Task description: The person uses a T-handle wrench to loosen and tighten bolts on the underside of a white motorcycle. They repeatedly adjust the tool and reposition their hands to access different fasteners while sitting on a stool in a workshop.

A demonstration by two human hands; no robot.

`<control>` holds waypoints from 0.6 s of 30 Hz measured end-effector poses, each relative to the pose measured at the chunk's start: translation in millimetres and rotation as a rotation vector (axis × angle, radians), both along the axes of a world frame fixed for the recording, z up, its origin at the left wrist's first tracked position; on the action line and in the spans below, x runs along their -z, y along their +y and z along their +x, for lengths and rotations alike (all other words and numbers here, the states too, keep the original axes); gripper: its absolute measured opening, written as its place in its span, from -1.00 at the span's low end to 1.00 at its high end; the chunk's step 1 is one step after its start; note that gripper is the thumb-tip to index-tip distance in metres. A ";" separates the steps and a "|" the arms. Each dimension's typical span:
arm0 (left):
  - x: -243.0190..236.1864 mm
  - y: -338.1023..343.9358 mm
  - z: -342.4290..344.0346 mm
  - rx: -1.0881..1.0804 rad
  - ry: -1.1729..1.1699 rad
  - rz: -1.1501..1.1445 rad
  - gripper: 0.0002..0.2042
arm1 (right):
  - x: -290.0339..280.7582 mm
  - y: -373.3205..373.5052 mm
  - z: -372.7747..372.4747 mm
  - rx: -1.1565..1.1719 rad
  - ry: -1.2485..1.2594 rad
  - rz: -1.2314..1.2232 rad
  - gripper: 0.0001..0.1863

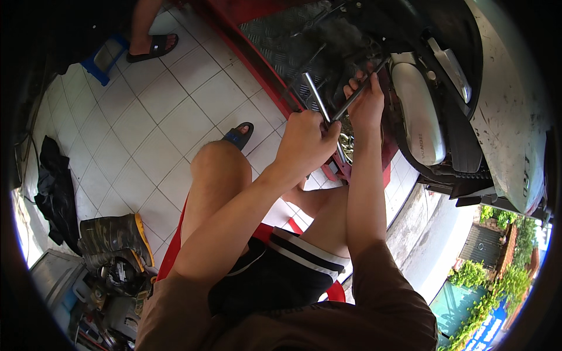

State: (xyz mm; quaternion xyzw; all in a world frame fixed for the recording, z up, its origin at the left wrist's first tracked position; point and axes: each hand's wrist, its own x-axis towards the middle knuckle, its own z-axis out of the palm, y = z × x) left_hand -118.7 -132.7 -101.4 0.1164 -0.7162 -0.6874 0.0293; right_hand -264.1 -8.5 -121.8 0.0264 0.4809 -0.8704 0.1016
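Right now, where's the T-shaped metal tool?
Head view, upper part, right of centre: the T-shaped metal tool has its crossbar in the left hand and its shaft in the right hand, just left of the silver cover.

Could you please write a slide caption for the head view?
Left hand and right hand holding a silver-and-dark T-shaped metal tool beside a motorcycle's rounded silver cover.

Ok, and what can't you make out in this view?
All in the head view:
T-shaped tool: far tip lost in shadow beside the motorbike.
Left hand: curled fingertips hidden by the hand itself.
Shiny parts: too small to identify.
Other person's leg: cut off by the top edge.
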 end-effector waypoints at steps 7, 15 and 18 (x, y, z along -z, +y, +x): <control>3.6 3.7 -1.3 -0.035 0.034 -0.017 -0.73 | 9.8 14.0 -89.7 0.040 -0.102 -0.337 -0.71; 1.4 1.6 -0.3 -0.054 -0.009 -0.041 -0.72 | 12.7 20.8 -114.5 0.047 -0.039 -0.426 -0.71; 3.8 5.4 2.2 -0.008 0.038 -0.143 -0.73 | 13.1 24.6 -108.7 0.063 -0.056 -0.484 -0.75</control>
